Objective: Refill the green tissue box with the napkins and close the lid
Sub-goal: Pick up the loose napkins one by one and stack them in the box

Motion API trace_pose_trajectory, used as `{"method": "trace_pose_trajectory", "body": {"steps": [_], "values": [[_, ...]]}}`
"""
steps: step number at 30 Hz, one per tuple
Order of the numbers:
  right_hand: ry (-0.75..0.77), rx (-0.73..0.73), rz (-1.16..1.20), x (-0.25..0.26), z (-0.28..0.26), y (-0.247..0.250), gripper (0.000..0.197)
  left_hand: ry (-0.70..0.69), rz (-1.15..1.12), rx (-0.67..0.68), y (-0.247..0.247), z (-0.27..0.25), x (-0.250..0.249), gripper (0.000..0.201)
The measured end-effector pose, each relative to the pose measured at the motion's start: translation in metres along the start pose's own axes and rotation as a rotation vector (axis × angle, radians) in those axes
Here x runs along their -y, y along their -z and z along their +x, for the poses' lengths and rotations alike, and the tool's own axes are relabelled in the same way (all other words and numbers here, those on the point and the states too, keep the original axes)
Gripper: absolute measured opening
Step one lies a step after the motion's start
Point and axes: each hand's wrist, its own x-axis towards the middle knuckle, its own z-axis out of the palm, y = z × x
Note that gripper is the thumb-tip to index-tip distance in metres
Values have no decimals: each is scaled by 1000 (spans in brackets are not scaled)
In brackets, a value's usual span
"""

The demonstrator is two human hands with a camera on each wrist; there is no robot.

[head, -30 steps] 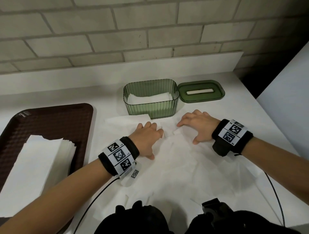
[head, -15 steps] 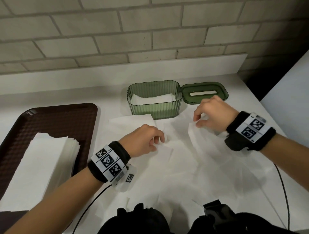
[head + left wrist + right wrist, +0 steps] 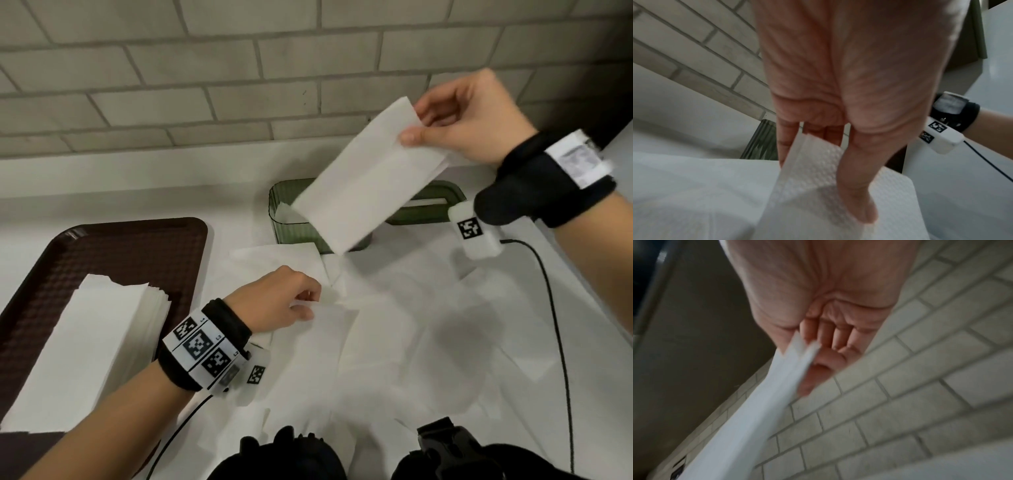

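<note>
The green tissue box (image 3: 287, 226) stands open at the back of the table with white napkins inside. Its green lid (image 3: 432, 209) lies flat to its right, partly hidden. My right hand (image 3: 457, 114) is raised above the box and pinches a folded white napkin (image 3: 366, 178) (image 3: 764, 400) by its end; the napkin hangs slanting over the box. My left hand (image 3: 287, 299) is low on the table and pinches the edge of another napkin (image 3: 818, 177) between thumb and fingers (image 3: 857, 194). Several unfolded napkins (image 3: 394, 335) lie spread in front of the box.
A dark brown tray (image 3: 113, 253) at the left holds a stack of folded white napkins (image 3: 89, 342). A brick wall (image 3: 205, 75) runs behind the table. A black cable (image 3: 561, 342) trails along the right side. The table's right edge is close to the lid.
My right hand has lifted a napkin from the table up above the green box. My left hand has closed on a napkin edge and stayed low.
</note>
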Motion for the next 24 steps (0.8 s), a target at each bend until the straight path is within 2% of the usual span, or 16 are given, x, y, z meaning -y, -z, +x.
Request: {"method": "trace_pose_trajectory", "body": {"steps": [1, 5, 8, 14, 19, 21, 24], "values": [[-22, -46, 61, -5, 4, -8, 15, 7, -4, -2, 0, -1, 0, 13], [-120, -241, 192, -29, 20, -46, 22, 35, 18, -5, 0, -8, 2, 12], [-226, -275, 205, -44, 29, -73, 20, 42, 31, 9, 1, -11, 3, 20], [-402, -216, 73, -71, 41, -110, 26, 21, 54, -19, 4, -18, 0, 19], [-439, -126, -30, -80, 47, -129, 26, 40, 62, -20, 3, -20, 5, 20], [-432, -78, -116, -80, 49, -135, 36, 43, 68, -12, 2, -19, 7, 20], [-397, 134, -309, -79, 51, -142, 64, 48, 43, -9, 0, -19, 7, 20]]}}
